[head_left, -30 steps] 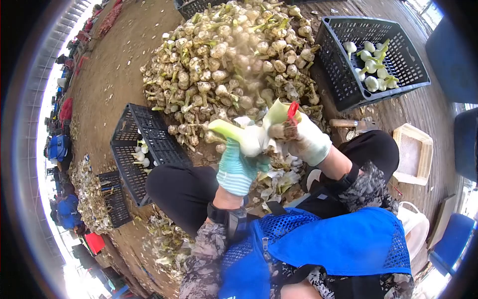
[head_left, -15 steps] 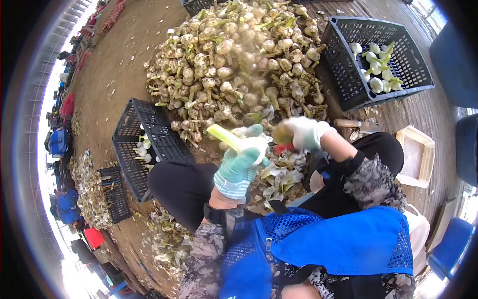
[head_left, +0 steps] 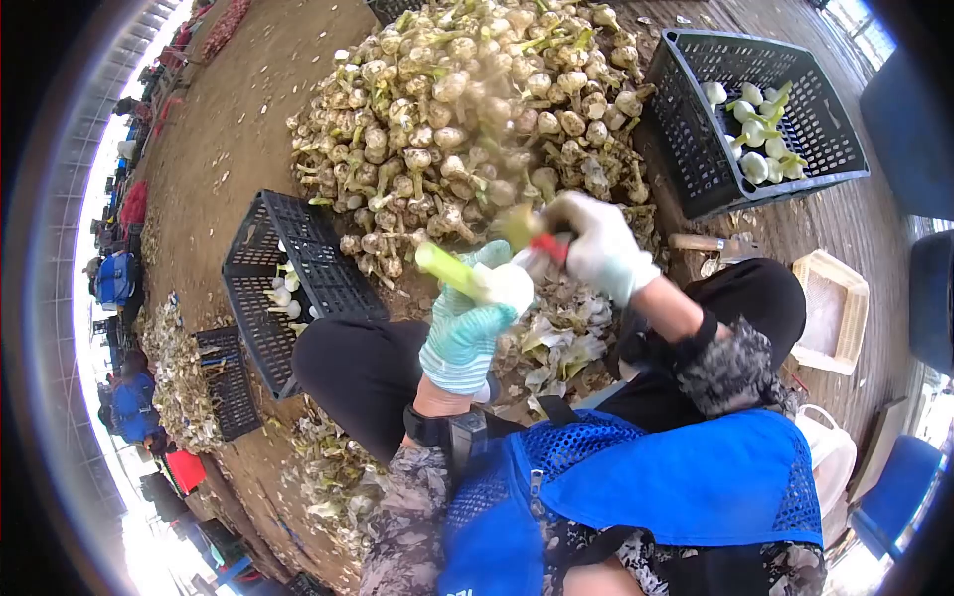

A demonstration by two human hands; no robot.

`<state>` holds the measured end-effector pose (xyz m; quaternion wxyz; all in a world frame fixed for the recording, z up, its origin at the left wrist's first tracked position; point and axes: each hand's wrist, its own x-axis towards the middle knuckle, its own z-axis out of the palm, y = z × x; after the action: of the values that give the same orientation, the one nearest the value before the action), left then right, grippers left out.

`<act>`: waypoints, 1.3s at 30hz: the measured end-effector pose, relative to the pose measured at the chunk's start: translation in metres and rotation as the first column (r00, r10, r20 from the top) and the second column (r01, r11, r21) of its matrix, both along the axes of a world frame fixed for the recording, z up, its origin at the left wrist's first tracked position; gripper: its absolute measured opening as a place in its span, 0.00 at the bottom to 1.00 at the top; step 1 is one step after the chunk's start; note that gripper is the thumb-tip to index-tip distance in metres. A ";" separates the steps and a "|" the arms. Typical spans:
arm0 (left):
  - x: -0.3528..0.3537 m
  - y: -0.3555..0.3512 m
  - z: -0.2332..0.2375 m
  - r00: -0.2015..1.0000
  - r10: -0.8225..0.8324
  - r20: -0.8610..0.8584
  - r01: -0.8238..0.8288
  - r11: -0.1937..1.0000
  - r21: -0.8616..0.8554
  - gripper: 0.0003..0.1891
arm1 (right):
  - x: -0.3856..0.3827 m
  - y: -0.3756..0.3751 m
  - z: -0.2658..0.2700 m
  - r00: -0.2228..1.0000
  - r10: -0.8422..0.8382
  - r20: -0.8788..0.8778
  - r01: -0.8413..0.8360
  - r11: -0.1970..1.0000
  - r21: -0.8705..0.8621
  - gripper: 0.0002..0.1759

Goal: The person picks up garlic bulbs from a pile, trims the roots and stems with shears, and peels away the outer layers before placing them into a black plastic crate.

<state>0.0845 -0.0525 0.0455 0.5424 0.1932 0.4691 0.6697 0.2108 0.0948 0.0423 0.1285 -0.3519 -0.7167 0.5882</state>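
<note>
In my left hand (head_left: 462, 328), gloved in green and white, is a peeled white garlic bulb (head_left: 509, 288) with a pale green stalk pointing up and left. My right hand (head_left: 601, 248), in a white and green glove, is closed on a small red-handled knife (head_left: 549, 247), whose blade side faces the bulb. A blurred yellowish-brown piece (head_left: 518, 226) shows at the right fingertips, just above the bulb. Below both hands lie loose garlic skins (head_left: 566, 343). Unpeeled, soil-stained garlic (head_left: 427, 129) is heaped in front of me.
A black crate (head_left: 686, 164) with peeled bulbs stands at the right; another black crate (head_left: 338, 263) tilts at the left. A wooden-handled tool (head_left: 696, 242) and a cream tray (head_left: 845, 343) lie by my right knee. Discarded skins (head_left: 333, 477) cover the floor at left.
My right hand has risen slightly and turned, bringing the red handle more into view. The left hand has shifted a little left and down, still holding the bulb.
</note>
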 end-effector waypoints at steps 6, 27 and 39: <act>-0.006 0.002 -0.005 0.947 0.022 -0.320 -0.047 0.996 -0.073 0.35 | 0.015 0.008 -0.006 0.946 0.313 -0.088 -0.295 0.940 0.172 0.32; -0.002 0.018 0.007 0.861 0.330 0.387 -0.303 0.944 -0.130 0.13 | -0.003 -0.027 0.011 0.953 0.028 -0.302 -0.176 0.863 -0.473 0.28; -0.006 0.014 0.021 0.807 0.391 0.443 -0.424 0.905 -0.026 0.09 | 0.001 0.001 -0.040 0.968 0.248 -0.038 -0.251 0.958 -0.135 0.13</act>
<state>0.0785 -0.0385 0.0661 0.4696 -0.0475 0.3400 0.8134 0.2113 0.0961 0.0027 0.0360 -0.2605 -0.7114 0.6517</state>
